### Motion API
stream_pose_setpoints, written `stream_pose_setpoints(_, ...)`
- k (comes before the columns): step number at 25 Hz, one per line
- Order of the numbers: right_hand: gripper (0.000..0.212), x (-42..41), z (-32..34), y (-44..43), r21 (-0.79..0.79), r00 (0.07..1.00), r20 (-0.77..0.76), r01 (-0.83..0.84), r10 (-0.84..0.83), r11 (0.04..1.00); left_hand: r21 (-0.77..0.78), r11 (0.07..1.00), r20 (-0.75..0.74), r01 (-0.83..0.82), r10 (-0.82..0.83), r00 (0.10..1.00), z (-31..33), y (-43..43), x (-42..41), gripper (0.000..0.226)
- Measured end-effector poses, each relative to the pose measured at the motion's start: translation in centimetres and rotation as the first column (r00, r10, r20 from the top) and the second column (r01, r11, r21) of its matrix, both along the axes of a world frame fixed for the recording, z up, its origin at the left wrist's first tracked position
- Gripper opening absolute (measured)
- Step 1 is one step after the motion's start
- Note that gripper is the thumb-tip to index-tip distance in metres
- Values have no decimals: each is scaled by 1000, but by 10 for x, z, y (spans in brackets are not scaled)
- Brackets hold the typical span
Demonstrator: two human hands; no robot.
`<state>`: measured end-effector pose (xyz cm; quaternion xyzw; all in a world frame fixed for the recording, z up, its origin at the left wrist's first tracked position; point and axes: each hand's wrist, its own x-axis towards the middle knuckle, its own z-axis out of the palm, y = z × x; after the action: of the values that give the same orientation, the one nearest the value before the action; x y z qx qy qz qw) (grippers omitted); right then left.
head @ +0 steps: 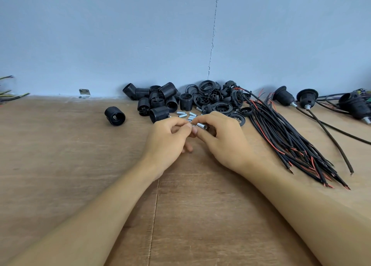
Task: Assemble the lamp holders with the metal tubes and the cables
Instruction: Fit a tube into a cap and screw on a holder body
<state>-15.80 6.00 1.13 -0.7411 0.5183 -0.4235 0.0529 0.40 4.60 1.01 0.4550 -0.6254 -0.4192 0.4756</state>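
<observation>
My right hand (222,139) pinches a short silver metal tube (202,126) between thumb and forefinger. My left hand (168,143) meets it fingertip to fingertip; its fingers pinch the tube's left end, and what else it holds is hidden. Just beyond my fingers lie several loose metal tubes (185,115). A heap of black threaded lamp holders (158,103) sits behind them by the wall, with black rings and caps (218,99) to its right. A bundle of black and red cables (289,141) fans out on the right.
One lamp holder (114,116) lies alone to the left of the heap. Finished holders with cables (305,100) lie at the far right by the wall. A metal bracket (84,93) is fixed at the wall's foot. Wire ends (8,95) show at the left edge. The wooden table (80,175) has a seam down its middle.
</observation>
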Motion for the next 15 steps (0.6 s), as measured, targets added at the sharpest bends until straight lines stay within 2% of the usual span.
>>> stream_pose_setpoints(2, 14, 0, 3, 1, -16, 999, 49, 3, -2, 1000, 141, 983, -248, 118, -81, 965, 5, 4, 0, 18)
stream_pose_setpoints(4, 17, 1, 4, 3, -4, 998, 55, -5, 5, 1000, 211, 962, -375, 172, -83, 923, 7, 6, 0, 9)
stream_pose_setpoints(6, 18, 4, 6, 5, 16, 998, 59, -19, 18, 1000, 234, 955, -420, 185, -73, 905, 7, 6, -1, 4)
stream_pose_setpoints(15, 33, 4, 7, 5, 145, 969, 235, -116, 80, 983, 285, 944, -481, 168, -11, 877, 5, 0, 1, 9)
